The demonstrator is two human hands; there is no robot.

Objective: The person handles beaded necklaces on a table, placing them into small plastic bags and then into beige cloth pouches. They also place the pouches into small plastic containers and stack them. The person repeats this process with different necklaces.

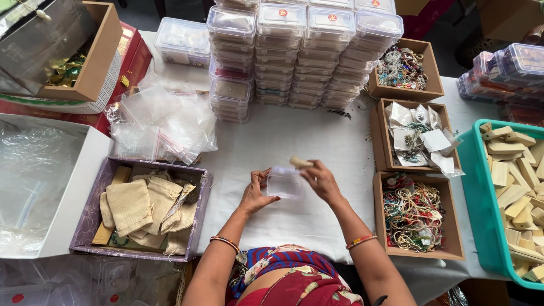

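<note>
To my left on the white-clothed worktop (294, 136) sits a purple tray (90, 218) of small burlap pouches (131, 205), and behind it a heap of clear zip bags (164, 122). Stacks of clear lidded plastic boxes (306, 54) rise at the far edge in front of me. To my right stand three cardboard boxes: the nearest (418, 249) full of beaded strings, the middle one (381, 136) with paper packets, the farthest (422, 88) with trinkets. Beyond them a teal crate (479, 209) holds pale wooden pieces (518, 187).
</note>
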